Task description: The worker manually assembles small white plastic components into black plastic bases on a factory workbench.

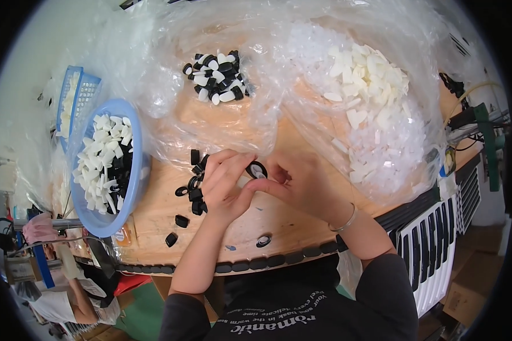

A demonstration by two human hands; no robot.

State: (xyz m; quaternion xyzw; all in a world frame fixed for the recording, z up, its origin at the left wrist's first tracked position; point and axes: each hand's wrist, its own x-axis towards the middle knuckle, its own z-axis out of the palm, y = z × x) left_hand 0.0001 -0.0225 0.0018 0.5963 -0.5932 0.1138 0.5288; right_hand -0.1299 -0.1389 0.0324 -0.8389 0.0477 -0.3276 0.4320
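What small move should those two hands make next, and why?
I would probably press gently on the white part inside the black ring with the thumb of the right hand, the left hand steadying it: both hands meet at the ring and the white part lies within its rim, though I cannot tell whether it is fully seated.

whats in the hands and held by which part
A black-rimmed oval piece, by its rim, between left hand and right hand; exact fingertip contacts unclear.

Basin (140, 176) left on table (287, 221); basket (87, 95) just beyond; parts pile (219, 77) beyond left hand (226, 181); larger pile (381, 108) right.
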